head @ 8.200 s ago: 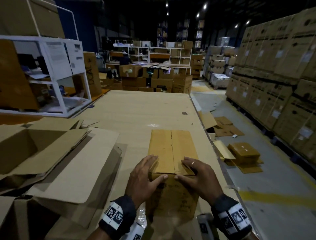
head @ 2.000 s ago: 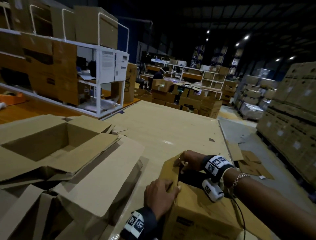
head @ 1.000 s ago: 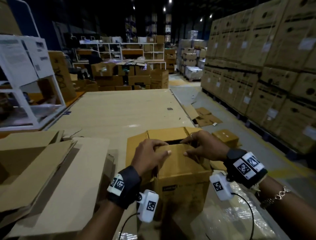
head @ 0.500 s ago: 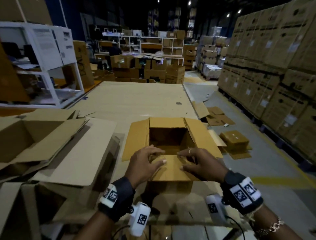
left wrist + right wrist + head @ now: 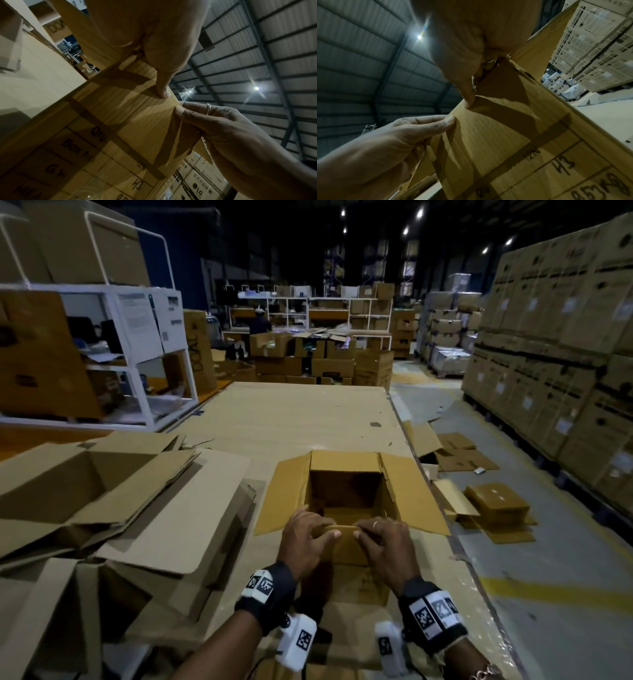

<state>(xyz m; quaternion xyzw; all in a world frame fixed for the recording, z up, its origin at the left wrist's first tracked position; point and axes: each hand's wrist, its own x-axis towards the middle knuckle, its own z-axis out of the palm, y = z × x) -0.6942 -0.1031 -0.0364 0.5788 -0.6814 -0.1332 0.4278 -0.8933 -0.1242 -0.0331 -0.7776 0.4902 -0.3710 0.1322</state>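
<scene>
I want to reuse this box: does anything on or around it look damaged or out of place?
The near flap of the box, pinched by the left hand and right hand, has a ragged, frayed edge by the right hand. Flattened cardboard lies scattered on the floor beside the table. Otherwise the box stands square.

Both forearms extend forward, wrists side by side. Left hand (image 5: 303, 539) and right hand (image 5: 385, 546) face each other, thumbs and curled fingers pinching the near flap (image 5: 342, 542).
</scene>
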